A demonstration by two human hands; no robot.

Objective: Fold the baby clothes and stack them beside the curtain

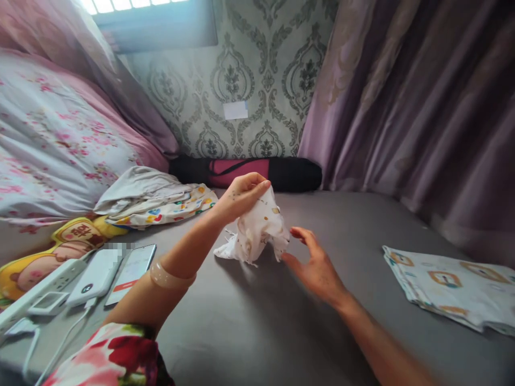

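A small white printed cloth hangs bunched from my left hand, pinched at its upper edge between thumb and fingers. Its lower folds reach down to the grey bed sheet, and thin, string-like bits show along its edges. Whether it is a garment I cannot tell. My right hand is just right of the cloth, thumb and fingers spread apart. Its fingertips are close to the cloth's right edge; contact between them is unclear.
A folded printed cloth lies at right. On the left are a phone, a white power bank with its cable, a power strip, a yellow plush and a crumpled cloth. A black-and-maroon long bag lies along the wall.
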